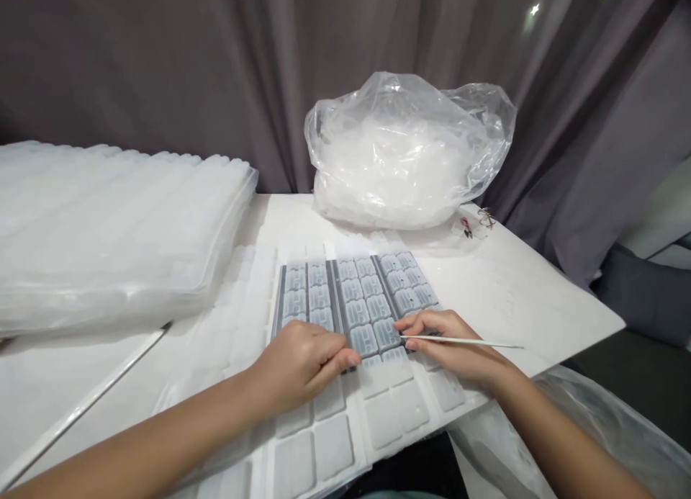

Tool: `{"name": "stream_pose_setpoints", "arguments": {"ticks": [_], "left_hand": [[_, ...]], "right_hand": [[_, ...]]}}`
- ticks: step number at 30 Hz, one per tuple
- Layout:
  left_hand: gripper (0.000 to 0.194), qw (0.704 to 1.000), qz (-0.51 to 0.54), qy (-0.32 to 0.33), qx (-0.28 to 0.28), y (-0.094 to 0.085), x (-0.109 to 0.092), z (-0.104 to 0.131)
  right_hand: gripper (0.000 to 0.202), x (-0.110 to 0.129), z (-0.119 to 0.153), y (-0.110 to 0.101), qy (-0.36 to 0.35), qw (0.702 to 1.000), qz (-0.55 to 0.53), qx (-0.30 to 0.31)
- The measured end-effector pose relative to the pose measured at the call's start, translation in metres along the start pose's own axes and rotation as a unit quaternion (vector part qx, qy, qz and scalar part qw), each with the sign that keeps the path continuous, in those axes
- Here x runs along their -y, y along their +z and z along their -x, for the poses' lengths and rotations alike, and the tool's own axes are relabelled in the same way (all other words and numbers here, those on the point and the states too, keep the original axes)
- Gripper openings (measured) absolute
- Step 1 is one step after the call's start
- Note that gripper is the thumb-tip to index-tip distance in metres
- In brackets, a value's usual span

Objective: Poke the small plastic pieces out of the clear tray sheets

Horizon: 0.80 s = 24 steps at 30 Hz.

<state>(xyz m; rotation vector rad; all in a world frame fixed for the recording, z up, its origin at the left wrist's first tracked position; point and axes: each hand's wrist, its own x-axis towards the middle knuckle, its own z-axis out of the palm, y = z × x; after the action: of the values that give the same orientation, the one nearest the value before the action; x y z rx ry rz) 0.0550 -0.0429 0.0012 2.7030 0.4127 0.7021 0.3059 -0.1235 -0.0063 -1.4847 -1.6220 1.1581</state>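
Note:
A white plastic tray (383, 420) with rows of rounded rectangular pockets lies before me. Across its farther part is a dark area (339, 297) divided into strips, with pale, translucent pieces in rows. My left hand (310, 358) rests on the near edge of that area, fingers curled under and thumb pointing right; whatever they may hold is hidden. At the right side, my right hand (440, 344) pinches a thin white stick (469, 340) between thumb and fingers. One end of the stick is by the fingertips over the pieces; the other points right.
Stacked translucent trays (108, 232) stand at the left. A clear plastic bag (410, 153) full of white material sits at the back. A long white rod (86, 405) with a dark tip lies left. Small reddish wire-like items (467, 227) are near the bag. A grey curtain (162, 67) hangs behind.

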Motion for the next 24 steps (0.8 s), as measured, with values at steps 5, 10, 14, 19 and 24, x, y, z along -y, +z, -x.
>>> {"name": "stream_pose_setpoints", "arguments": {"ticks": [5, 10, 14, 19, 24], "left_hand": [[0.044, 0.999, 0.028, 0.01, 0.023, 0.006, 0.0, 0.001], [0.029, 0.997, 0.026, 0.027, 0.073, 0.009, 0.001, -0.001], [0.041, 0.984, -0.024, 0.035, 0.173, 0.006, 0.001, -0.001], [0.051, 0.964, -0.023, 0.02, 0.264, 0.002, 0.0, 0.0], [0.054, 0.967, -0.006, 0.02, 0.255, 0.001, -0.001, 0.0]], "right_hand": [[0.012, -0.001, 0.0, 0.0, 0.016, 1.0, -0.001, 0.0], [0.013, -0.001, -0.002, -0.003, -0.024, 0.999, 0.045, 0.015], [0.014, 0.0, -0.005, -0.002, -0.145, 0.974, 0.168, 0.047], [0.019, -0.01, -0.004, -0.003, -0.21, 0.942, 0.259, -0.035], [0.014, -0.01, -0.012, -0.022, -0.182, 0.936, 0.277, -0.12]]}}
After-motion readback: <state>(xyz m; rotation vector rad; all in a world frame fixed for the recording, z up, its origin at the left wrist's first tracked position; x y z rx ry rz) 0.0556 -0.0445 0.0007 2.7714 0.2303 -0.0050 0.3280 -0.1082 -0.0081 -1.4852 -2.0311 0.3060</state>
